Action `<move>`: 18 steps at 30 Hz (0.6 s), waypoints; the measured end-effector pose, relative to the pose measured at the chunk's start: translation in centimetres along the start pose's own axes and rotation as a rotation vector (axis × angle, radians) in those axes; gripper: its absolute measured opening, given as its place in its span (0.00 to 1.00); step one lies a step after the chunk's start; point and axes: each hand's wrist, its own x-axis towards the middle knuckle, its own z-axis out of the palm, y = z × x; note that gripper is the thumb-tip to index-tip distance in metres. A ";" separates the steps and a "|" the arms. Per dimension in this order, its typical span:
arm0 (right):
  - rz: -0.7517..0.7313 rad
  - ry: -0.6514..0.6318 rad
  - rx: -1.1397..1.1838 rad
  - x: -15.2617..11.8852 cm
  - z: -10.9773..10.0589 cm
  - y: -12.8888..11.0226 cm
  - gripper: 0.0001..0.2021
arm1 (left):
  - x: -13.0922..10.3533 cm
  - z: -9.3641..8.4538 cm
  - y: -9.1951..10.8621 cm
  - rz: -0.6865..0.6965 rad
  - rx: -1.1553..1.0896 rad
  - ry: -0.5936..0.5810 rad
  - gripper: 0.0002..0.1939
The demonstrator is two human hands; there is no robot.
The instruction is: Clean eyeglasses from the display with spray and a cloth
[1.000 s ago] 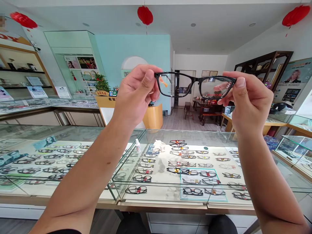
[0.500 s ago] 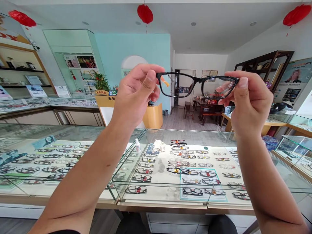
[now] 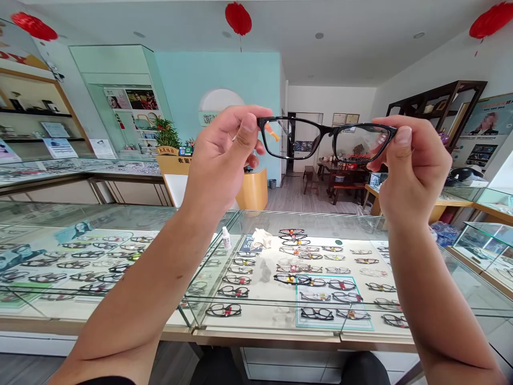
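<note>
A pair of black-framed glasses (image 3: 326,131) is held up at eye height above the display counter, its lenses facing me. My left hand (image 3: 228,152) pinches the frame's left corner between thumb and fingers. At the other corner, my right hand (image 3: 414,163) grips the frame in the same way. An orange and yellow tag (image 3: 272,132) shows by the left lens. Beneath the hands, rows of glasses lie in the glass display case (image 3: 266,339), with a small white bottle (image 3: 226,238) and a crumpled white cloth (image 3: 261,239) near its back edge.
Another glass case (image 3: 481,251) stands at the right. Behind the counter are a wooden cash desk (image 3: 254,190) with a plant (image 3: 167,133), and a dark table with benches (image 3: 340,174). Red lanterns (image 3: 238,19) hang from the ceiling.
The right lens side of the glasses has shifted slightly right with my right hand, and the frame faces me a little more squarely. Both hands keep their hold.
</note>
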 end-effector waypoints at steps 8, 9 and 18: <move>0.086 0.006 -0.002 -2.7 0.2 1.0 0.14 | -2.5 0.8 -1.4 -0.126 -0.019 -0.002 0.20; 0.114 -0.012 0.011 -3.5 0.3 1.5 0.13 | -3.2 0.9 -2.2 -0.145 -0.019 -0.011 0.21; 0.430 -0.200 -0.049 -13.3 0.0 8.2 0.18 | -11.4 0.9 -13.4 -0.416 0.052 -0.064 0.25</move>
